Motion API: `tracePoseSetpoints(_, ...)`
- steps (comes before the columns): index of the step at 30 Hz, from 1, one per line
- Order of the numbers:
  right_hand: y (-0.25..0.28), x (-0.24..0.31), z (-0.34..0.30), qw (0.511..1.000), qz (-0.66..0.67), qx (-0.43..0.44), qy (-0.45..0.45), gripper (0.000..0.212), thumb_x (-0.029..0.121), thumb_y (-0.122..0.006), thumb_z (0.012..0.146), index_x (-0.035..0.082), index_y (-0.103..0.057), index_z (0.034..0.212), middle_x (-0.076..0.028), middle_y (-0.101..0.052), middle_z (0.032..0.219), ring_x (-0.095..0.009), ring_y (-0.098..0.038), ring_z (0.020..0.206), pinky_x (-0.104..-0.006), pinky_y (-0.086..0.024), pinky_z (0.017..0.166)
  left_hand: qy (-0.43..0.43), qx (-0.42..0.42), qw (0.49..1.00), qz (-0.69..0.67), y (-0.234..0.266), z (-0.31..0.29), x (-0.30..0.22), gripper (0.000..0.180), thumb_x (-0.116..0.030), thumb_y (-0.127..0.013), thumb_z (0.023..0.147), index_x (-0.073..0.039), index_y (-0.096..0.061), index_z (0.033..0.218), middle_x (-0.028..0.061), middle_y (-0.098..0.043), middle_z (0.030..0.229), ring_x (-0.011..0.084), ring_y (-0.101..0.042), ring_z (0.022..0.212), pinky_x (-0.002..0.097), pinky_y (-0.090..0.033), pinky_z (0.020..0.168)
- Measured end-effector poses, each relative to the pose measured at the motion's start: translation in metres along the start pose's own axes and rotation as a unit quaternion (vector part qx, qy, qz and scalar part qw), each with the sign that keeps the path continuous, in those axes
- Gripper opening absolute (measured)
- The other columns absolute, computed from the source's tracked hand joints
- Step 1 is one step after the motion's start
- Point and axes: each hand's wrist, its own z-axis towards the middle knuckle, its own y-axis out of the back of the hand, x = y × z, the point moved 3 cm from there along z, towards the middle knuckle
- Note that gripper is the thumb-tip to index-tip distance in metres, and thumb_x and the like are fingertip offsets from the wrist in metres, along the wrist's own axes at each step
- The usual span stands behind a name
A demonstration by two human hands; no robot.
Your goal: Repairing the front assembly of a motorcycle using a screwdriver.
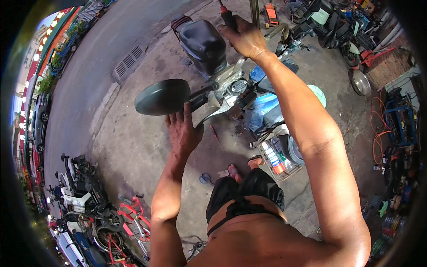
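My left hand (183, 133) has its fingers stretched out, their tips at the lower rim of a round black mirror (162, 98). Just right of it is a handlebar with a black grip (201, 99) and a silver lever (227, 105). Farther up, my right hand (245, 41) is closed around the black and red handle of a screwdriver (228, 17), its shaft pointing away from me. A glossy black rounded part (203, 42) lies beyond the handlebar, left of that hand. Clear plastic wrap (231, 73) covers part of the handlebar's middle.
Another screwdriver (215, 133) and blue-handled scissors (205, 178) lie on the concrete. A wire basket (283, 177) with cans and bottles stands by my feet. Parked motorbikes (82, 191) are at left; an orange jack (271, 16) and metal basin (360, 82) are at right.
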Motion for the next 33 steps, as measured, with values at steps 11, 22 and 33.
tracePoseSetpoints(11,0.003,0.004,-0.005,1.0,-0.013,-0.007,0.001,0.06,0.061,-0.053,0.085,0.008,-0.057,0.113,-0.021,-0.067,0.108,-0.042,-0.062,0.102,-0.0491,-0.048,0.087,0.013,0.071,0.997,0.001,0.007,-0.004,-0.008,0.105,-0.03,-0.085,0.06,-0.004,-0.029,0.145,0.0246,-0.036,0.142,0.0431,-0.033,0.132,0.0558,-0.022,0.111)
tracePoseSetpoints(22,-0.008,-0.012,0.001,0.998,-0.054,-0.02,0.035,0.065,0.063,-0.05,0.088,0.007,-0.055,0.12,-0.028,-0.063,0.112,-0.044,-0.061,0.104,-0.0495,-0.049,0.087,-0.039,0.038,0.999,0.005,0.003,-0.002,0.005,0.084,-0.019,-0.077,0.065,-0.004,-0.037,0.138,0.024,-0.041,0.137,0.0435,-0.04,0.123,0.0538,-0.03,0.102)
tracePoseSetpoints(33,-0.007,0.007,-0.002,0.998,-0.065,0.019,0.002,0.069,0.064,-0.05,0.086,0.004,-0.055,0.121,-0.026,-0.064,0.114,-0.042,-0.06,0.108,-0.0481,-0.047,0.091,0.025,0.181,0.983,0.016,0.016,-0.009,0.001,0.116,-0.035,-0.086,0.061,-0.007,-0.019,0.15,0.0264,-0.022,0.152,0.0473,-0.023,0.139,0.058,-0.017,0.113)
